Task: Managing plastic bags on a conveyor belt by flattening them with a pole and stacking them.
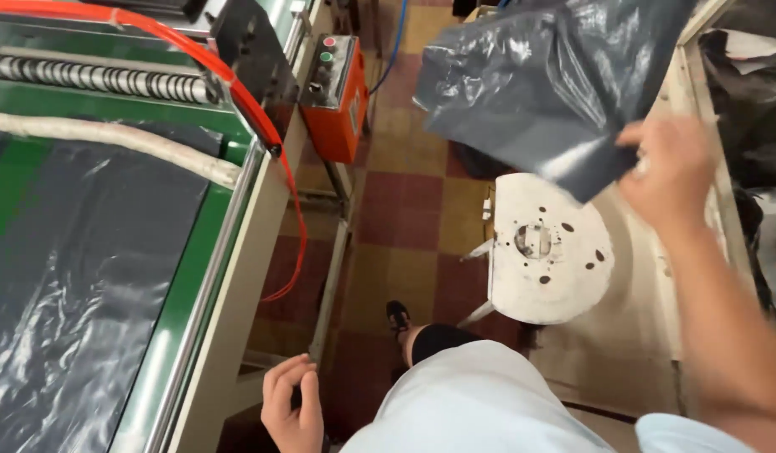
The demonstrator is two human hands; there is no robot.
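Holding loosely curled at the near edge of the view, just beside the pale frame of the machine [237,277]: left hand [294,408], fingers [281,375] bent inward and nearly together, clasping nothing visible. Lifted higher and farther out: right hand [669,172], arm extended, fingers hidden behind the hand and blurred, so their exact spread cannot be told; apparently pinched on the lower corner of a grey plastic bag [547,84], which hangs in the air above a white round stool [549,252] and well apart from the machine. Lying flat on the green bed to the left: grey plastic film [78,277], with a white padded bar [111,138] and a ribbed roller [94,77] across its far end. Farther on, an orange control box [338,96] with a red and a green button, and a red hose [254,117] drooping past the frame toward the chequered tile floor [405,218]. Judged step: carrying one finished bag away from the machine, toward the right-hand side. Calls next for a steady pinch on the thin, slippery corner and a clear path over the stool.
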